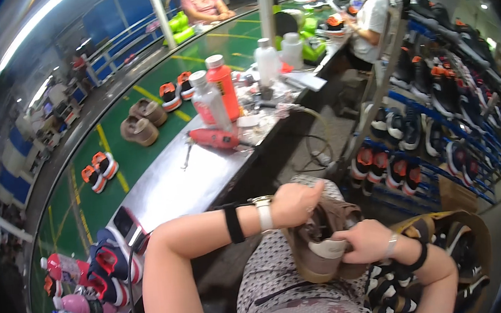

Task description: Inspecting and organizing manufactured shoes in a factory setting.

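Note:
A brown shoe [315, 267] rests on my lap, its pale heel patch toward me; a second brown piece beside it, perhaps the other shoe of a pair, is partly covered. My left hand [295, 204], with a watch on the wrist, is closed at the far end of the shoe by the tongue and laces. Its fingertips are partly hidden. My right hand [366, 240] grips the heel collar on the right side, thumb over the rim and fingers curled along the outside.
A green conveyor belt [157, 142] carries brown shoes [140, 130] and orange-black shoes [100, 171]. On the bench lie a red heat gun [214, 138], bottles [220, 81] and a phone [127, 223]. Shoe racks [435, 158] and a shoe-filled box [477, 226] stand right. Two people sit farther off.

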Motion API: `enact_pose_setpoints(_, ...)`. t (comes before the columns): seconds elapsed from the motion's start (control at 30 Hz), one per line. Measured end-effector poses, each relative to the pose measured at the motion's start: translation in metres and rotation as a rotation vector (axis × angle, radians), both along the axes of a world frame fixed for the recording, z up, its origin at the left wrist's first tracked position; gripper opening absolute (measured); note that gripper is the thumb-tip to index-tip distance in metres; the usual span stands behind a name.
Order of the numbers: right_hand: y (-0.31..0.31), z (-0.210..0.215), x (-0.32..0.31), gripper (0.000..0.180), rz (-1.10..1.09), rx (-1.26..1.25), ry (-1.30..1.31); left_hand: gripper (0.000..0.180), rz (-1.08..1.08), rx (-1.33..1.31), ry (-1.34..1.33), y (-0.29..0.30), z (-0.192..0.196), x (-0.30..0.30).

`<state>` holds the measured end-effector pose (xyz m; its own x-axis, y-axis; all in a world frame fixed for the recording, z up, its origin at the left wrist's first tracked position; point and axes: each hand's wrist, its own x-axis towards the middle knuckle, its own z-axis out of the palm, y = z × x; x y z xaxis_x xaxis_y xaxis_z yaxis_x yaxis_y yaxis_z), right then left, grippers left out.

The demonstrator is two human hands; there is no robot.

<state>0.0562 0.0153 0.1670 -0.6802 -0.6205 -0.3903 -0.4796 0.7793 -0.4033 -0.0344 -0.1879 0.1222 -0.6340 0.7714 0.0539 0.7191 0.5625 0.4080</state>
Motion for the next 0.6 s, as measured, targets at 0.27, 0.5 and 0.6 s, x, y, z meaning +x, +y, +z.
enact_pose_setpoints(0.27, -0.011, 0.017, -0.03, 0.044, 0.077, 0.124, -0.097, 0.041, -0.149, 0.205, -0.383, -0.024, -0.002, -0.035)
enact_pose_setpoints(0.5, -0.009, 0.001, -0.024, 0.028, 0.112, -0.114, 0.014, 0.037, -0.144, 0.084, -0.685, -0.029, -0.005, -0.052)
enact_pose_setpoints(0.6, -0.007, 0.002, -0.026, 0.027, 0.086, -0.067, -0.087, 0.035, -0.125, 0.084, -0.798, -0.027, -0.001, -0.054)
